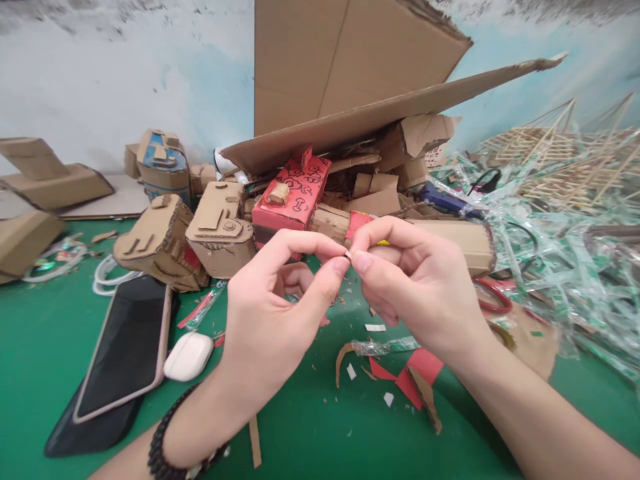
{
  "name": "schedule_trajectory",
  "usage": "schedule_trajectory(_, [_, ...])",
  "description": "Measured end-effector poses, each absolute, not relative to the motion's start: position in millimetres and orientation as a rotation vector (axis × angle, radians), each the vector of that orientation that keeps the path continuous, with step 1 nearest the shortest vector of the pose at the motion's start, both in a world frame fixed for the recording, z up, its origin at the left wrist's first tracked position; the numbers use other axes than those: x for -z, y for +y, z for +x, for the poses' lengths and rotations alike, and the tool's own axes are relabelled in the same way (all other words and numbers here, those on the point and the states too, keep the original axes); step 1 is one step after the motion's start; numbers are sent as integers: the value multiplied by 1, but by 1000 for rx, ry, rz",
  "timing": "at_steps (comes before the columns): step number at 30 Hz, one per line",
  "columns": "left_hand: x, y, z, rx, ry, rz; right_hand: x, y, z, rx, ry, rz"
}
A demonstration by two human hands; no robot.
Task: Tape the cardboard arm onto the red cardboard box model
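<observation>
My left hand [280, 307] and my right hand [420, 287] meet at the fingertips in the middle of the view, above the green table. Between them is a tiny pale piece [349, 255], pinched by thumb and forefinger on both sides; it is too small to identify. Behind my hands lie a red box with black drawings [295, 190] and a long cardboard piece [455, 240], which my right hand partly covers. Two cardboard box shapes [220, 230] stand to the left of the red box.
A phone [125, 343] and a white earbud case [189, 356] lie on the green table [295, 427] at left. Red paper scraps [420, 373] lie below my right hand. Tangled clear strips [555, 267] fill the right. Large cardboard sheets [345, 67] lean at the wall.
</observation>
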State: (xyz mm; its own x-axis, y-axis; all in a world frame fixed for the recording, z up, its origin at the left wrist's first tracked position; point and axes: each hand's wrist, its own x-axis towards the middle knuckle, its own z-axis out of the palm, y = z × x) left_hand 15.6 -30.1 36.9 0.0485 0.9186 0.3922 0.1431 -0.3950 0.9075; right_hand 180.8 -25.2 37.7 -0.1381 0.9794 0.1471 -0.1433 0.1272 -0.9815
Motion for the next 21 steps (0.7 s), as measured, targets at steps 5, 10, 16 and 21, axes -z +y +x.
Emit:
schedule_trajectory(5, [-36,-31,15,-1401,1086,1626,-37,-25,181,-1279,-1297,-945])
schedule_trajectory(10, [-35,-30,15,-1424,1082,1646,-34,-25,181,-1270,-1329,-951])
schedule_trajectory(16, [-34,-28,15,-1479,1065,1685,-35,-25,182,-1272,-1348,-929])
schedule_trajectory(21, [-25,-25,12,-1565,1023,1819,-36,-23,182,-1311,-1346,-899])
